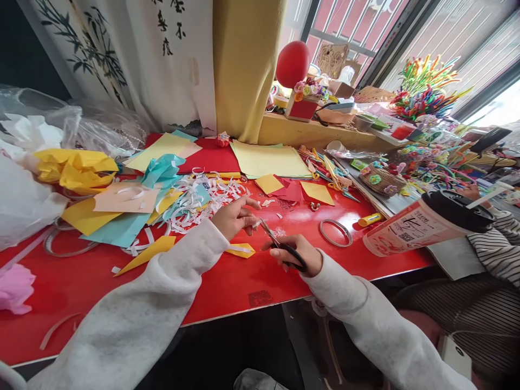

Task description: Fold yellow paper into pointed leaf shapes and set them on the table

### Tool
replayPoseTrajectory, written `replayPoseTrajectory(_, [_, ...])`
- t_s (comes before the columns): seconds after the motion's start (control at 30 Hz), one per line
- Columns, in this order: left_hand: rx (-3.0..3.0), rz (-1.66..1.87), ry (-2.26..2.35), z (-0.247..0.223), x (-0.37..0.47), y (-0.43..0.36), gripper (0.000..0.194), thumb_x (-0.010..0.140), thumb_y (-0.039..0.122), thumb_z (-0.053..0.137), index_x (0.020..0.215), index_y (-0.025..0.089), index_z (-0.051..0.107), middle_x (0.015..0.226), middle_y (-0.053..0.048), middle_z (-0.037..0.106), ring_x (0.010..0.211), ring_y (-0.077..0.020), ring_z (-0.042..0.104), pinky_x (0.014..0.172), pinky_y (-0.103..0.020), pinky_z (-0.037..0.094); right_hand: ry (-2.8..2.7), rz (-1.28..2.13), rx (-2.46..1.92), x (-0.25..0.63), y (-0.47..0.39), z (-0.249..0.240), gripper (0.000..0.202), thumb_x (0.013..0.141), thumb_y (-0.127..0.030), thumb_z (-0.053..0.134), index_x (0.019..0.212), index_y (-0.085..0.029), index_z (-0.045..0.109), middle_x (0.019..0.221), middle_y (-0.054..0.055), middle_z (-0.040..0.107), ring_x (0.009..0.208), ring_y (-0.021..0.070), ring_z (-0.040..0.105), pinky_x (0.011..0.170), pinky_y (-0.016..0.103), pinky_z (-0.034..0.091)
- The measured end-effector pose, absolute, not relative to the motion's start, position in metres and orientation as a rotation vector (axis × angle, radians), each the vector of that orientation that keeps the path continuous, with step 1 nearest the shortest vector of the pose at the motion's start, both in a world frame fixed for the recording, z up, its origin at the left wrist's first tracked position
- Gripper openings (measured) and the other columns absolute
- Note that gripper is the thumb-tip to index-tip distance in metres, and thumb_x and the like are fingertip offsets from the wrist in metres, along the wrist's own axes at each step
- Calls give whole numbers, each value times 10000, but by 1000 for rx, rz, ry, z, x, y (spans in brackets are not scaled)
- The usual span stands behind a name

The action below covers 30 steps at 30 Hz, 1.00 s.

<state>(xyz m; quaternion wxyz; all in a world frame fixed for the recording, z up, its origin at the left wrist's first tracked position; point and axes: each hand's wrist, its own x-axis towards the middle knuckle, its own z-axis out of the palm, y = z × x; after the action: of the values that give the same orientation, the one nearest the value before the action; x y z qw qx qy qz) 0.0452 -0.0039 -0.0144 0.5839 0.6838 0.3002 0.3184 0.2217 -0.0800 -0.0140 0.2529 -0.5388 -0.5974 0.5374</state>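
My right hand [307, 253] holds black-handled scissors [293, 257], their metal blades pointing up and left. The blade tips reach the fingertips of my left hand [233, 218], which pinches a small whitish paper scrap [257, 223]. Whether the blades touch the scrap, I cannot tell. Under the two hands lies a yellow paper piece [240, 249] with a pale strip across it. Beyond my left hand spreads a heap of shredded white paper strips [199, 203]. Small white bits lie on the red table [227, 287] near the scissors.
Yellow sheets [272, 158] and small yellow squares [319, 193] lie farther back. To the right are a roll of tape [336, 233], a yellow glue stick [369, 219] and a tall paper cup [410, 227]. Another person's striped sleeve [493, 244] shows at the right edge. Crumpled paper [75, 169] fills the left.
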Motion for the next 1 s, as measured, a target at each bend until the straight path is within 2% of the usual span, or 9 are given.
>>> replayPoseTrajectory(0.2, [1542, 770, 681, -20, 46, -2, 180, 705, 235, 527, 809, 174, 393, 558, 37, 560, 466, -102, 545, 515, -263, 460, -1492, 1458, -1435, 212, -83, -18, 400, 621, -459, 577, 757, -83, 589, 455, -34, 447, 358, 52, 426, 359, 184, 330])
replayPoseTrajectory(0.57, [1428, 932, 621, -14, 48, -3, 228, 676, 222, 563, 714, 166, 345, 526, 55, 542, 464, -87, 545, 504, -232, 458, -1433, 1418, -1427, 210, -83, -24, 441, 605, -459, 591, 850, -92, 592, 502, -29, 447, 389, 40, 411, 356, 174, 264])
replayPoseTrajectory(0.77, [1487, 872, 638, -21, 51, -5, 189, 702, 206, 528, 707, 173, 342, 555, 53, 549, 481, -84, 546, 510, -231, 444, -1489, 1405, -1411, 211, -84, -30, 457, 628, -443, 582, 934, -103, 579, 522, -32, 433, 415, 50, 414, 374, 183, 285])
replayPoseTrajectory(1.0, [1504, 841, 676, -29, 53, -3, 204, 694, 197, 524, 696, 179, 321, 573, 44, 557, 498, -98, 552, 493, -241, 441, -1477, 1364, -1464, 208, -86, -31, 425, 629, -434, 586, 901, -108, 595, 459, -47, 431, 369, 52, 403, 385, 198, 314])
